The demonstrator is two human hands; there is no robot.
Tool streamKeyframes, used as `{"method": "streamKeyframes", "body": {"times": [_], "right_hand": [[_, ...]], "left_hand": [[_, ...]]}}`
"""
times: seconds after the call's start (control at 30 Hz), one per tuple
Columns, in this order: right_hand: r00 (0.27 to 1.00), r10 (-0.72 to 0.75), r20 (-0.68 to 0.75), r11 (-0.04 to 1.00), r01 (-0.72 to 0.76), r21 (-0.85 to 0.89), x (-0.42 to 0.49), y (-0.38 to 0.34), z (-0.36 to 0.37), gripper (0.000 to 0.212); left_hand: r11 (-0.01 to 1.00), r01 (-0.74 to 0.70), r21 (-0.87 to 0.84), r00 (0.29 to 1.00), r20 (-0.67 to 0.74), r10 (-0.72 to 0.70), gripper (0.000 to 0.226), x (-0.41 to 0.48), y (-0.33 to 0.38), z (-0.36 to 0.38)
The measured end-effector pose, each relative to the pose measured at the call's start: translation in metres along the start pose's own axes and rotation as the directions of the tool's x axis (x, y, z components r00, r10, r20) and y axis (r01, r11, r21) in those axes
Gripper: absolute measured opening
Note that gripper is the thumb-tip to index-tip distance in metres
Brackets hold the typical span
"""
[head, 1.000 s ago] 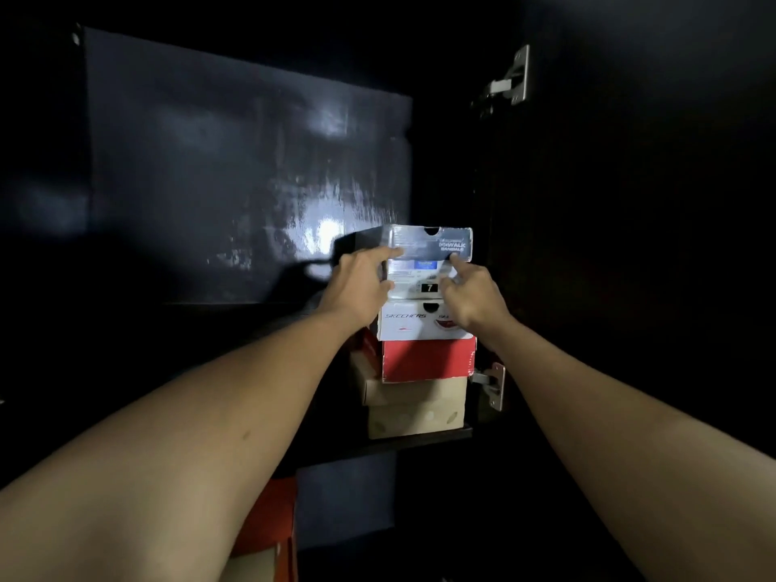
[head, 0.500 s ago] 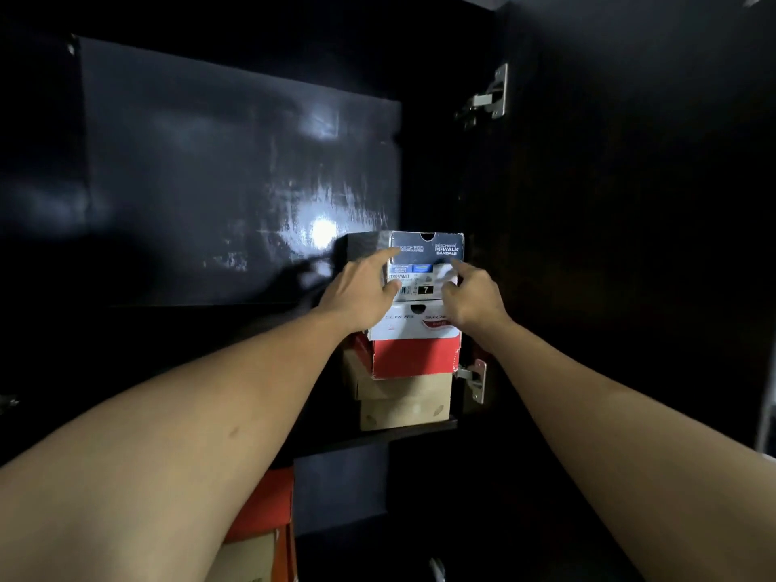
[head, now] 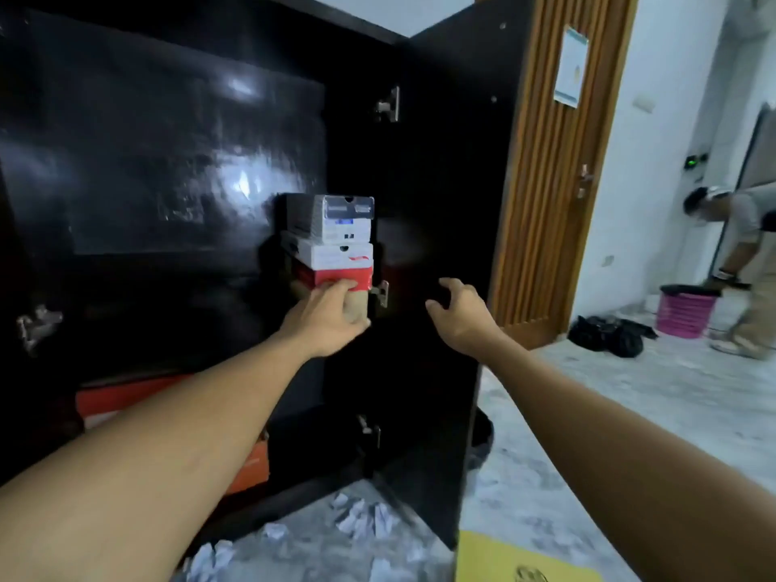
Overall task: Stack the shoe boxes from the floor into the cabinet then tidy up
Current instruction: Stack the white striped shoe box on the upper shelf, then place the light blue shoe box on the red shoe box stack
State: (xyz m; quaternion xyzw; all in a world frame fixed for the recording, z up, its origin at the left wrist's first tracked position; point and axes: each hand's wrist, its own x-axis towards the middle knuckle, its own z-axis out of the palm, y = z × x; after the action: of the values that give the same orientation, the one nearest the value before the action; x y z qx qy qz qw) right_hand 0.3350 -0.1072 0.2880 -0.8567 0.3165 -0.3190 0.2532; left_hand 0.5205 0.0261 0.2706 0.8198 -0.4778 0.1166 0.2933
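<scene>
Inside the black cabinet (head: 168,161) a stack of shoe boxes stands at the right end of a shelf. On top sits a grey box (head: 344,216), under it a white box (head: 336,256), then a red box (head: 336,277) and a tan box (head: 357,306), partly hidden. My left hand (head: 327,317) hangs in front of the tan box with loose fingers, holding nothing. My right hand (head: 462,317) hovers open in front of the inner face of the open cabinet door (head: 453,203). An orange box (head: 126,396) lies on the lower shelf.
Crumpled white paper scraps (head: 361,518) litter the marble floor by the cabinet base. A yellow sheet (head: 504,560) lies at the bottom. A wooden door (head: 546,182) stands right of the cabinet. Far right, a person (head: 747,254) bends over a pink bin (head: 686,312), near black bags (head: 609,333).
Both hands have come off the top grey box and dropped lower and back. The view has pulled away from the cabinet, so the open door and room now show.
</scene>
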Motion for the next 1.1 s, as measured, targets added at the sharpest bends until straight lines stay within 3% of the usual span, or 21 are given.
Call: {"method": "streamKeyframes", "body": {"times": [0.23,0.37,0.47,0.63,0.77,0.97,1.1], "right_hand": [[0.98,0.196,0.017,0.968,-0.191,-0.161,-0.167,0.062,-0.063,0.054],[0.948,0.319,-0.022,0.922,-0.315,-0.225,-0.239,0.097,-0.098,0.059],[0.919,0.391,-0.052,0.886,-0.391,-0.249,-0.285,0.123,-0.121,0.059],[0.834,0.534,-0.141,0.805,-0.552,-0.218,-0.349,0.163,-0.145,0.06],[0.805,0.555,-0.208,0.756,-0.593,-0.276,-0.381,0.179,-0.168,0.055],[0.756,0.623,-0.201,0.682,-0.651,-0.334,-0.41,0.216,-0.176,0.06],[0.757,0.636,-0.153,0.693,-0.647,-0.319,-0.418,0.241,-0.139,0.062]], "left_hand": [[0.995,0.0,-0.096,0.975,0.221,0.022,0.073,-0.145,0.09,0.036],[0.986,-0.031,-0.164,0.959,0.272,0.076,0.069,-0.208,0.141,0.069],[0.98,-0.079,-0.181,0.908,0.393,0.145,0.078,-0.24,0.167,0.1],[0.962,-0.112,-0.25,0.843,0.489,0.225,0.091,-0.245,0.199,0.138],[0.937,-0.151,-0.316,0.805,0.511,0.302,0.091,-0.241,0.224,0.16],[0.935,-0.25,-0.253,0.77,0.533,0.35,0.091,-0.242,0.227,0.188],[0.918,-0.324,-0.228,0.686,0.612,0.394,0.097,-0.239,0.213,0.211]]}}
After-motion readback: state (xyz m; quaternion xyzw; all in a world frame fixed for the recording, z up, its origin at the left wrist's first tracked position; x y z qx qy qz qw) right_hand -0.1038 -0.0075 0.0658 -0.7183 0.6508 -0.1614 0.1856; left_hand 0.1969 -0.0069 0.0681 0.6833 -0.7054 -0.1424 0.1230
